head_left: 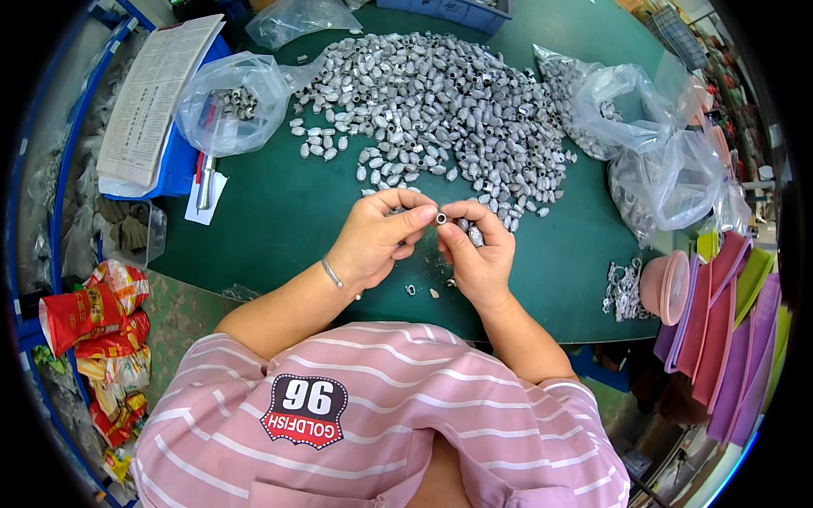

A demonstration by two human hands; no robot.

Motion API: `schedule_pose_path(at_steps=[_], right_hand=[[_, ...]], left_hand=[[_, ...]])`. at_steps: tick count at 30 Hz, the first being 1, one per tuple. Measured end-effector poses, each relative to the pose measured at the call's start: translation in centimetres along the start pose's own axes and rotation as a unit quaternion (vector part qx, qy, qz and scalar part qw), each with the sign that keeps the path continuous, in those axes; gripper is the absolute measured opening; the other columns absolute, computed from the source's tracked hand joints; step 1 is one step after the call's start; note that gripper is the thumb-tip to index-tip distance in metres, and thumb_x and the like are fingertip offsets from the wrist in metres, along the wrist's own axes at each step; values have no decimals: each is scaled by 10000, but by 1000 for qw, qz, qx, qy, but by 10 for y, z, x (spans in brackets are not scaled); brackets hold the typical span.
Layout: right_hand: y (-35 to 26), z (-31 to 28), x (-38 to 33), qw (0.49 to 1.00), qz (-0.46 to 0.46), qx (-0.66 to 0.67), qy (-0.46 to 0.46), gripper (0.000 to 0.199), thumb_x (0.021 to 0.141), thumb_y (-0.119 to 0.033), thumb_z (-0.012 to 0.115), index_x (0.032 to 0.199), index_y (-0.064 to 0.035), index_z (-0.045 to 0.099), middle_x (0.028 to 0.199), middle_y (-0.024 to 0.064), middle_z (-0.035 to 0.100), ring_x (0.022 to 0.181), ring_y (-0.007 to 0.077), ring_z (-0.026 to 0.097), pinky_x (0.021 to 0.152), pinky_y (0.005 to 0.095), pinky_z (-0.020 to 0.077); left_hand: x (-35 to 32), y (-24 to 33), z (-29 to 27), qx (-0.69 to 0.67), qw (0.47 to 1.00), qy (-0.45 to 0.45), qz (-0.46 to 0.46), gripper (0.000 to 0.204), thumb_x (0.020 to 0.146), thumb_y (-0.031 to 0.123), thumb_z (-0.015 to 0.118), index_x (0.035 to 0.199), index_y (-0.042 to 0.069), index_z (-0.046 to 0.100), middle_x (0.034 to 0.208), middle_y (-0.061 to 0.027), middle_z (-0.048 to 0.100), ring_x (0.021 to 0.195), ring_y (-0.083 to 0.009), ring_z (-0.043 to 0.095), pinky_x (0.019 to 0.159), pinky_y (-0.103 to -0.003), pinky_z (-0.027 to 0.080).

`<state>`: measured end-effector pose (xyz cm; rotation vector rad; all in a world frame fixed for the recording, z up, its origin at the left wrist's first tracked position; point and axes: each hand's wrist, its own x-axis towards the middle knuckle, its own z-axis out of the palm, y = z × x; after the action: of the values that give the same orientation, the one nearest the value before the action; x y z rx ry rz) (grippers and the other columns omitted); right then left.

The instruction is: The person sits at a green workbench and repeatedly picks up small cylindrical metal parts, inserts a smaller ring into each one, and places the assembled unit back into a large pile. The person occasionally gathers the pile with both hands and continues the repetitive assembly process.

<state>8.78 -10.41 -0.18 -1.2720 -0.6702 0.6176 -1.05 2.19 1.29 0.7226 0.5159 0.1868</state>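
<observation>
My left hand (378,237) and my right hand (479,254) meet over the near part of the green table. Between their thumbs and forefingers they pinch a small hollow metal bead (441,218), its round hole facing up. Tucked against the fingers of my right hand is another grey bead (476,235); whether it is gripped or just lies behind cannot be told. Just beyond both hands spreads a wide heap of grey oval metal beads (423,102). A small metal ring (411,289) and a pale scrap (434,294) lie on the table below the hands.
Left of the heap stands a clear bag of metal pieces (233,102), by a blue bin (179,161) with papers and a screwdriver (205,182). Clear plastic bags (669,173) sit at right, near small metal parts (624,289) and a pink tub (665,286). A blue tray (457,10) is at the back.
</observation>
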Motion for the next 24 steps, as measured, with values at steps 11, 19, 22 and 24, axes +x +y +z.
schedule_pose_path(at_steps=[11, 19, 22, 24], right_hand=[[7, 1, 13, 757, 284, 579, 101, 238, 877, -171, 519, 1018, 11, 580, 1041, 159, 606, 979, 287, 576, 923, 414, 469], [28, 21, 12, 769, 230, 593, 64, 316, 914, -296, 438, 1120, -71, 521, 1143, 115, 544, 1070, 221, 537, 935, 380, 427], [9, 7, 21, 737, 288, 602, 108, 246, 885, -256, 491, 1049, -82, 550, 1060, 102, 572, 929, 211, 591, 734, 304, 501], [10, -28, 40, 719, 299, 623, 65, 235, 873, -247, 509, 1041, -89, 549, 1052, 117, 567, 856, 220, 607, 600, 280, 508]], left_hand=[[15, -1, 7, -264, 958, -39, 107, 289, 966, 212, 425, 1030, -16, 590, 1018, -139, 612, 919, -212, 596, 825, -327, 487], [22, -18, 43, 520, 677, 25, 520, 98, 793, 46, 598, 871, 45, 657, 914, -85, 649, 934, -254, 610, 934, -423, 384], [18, -8, 33, 476, 677, 21, 562, 142, 765, -24, 612, 891, 29, 647, 941, -106, 637, 934, -260, 611, 903, -406, 422], [17, -2, 29, 439, 718, 28, 539, 119, 795, -44, 586, 895, -4, 636, 925, -130, 621, 890, -241, 609, 787, -316, 478]])
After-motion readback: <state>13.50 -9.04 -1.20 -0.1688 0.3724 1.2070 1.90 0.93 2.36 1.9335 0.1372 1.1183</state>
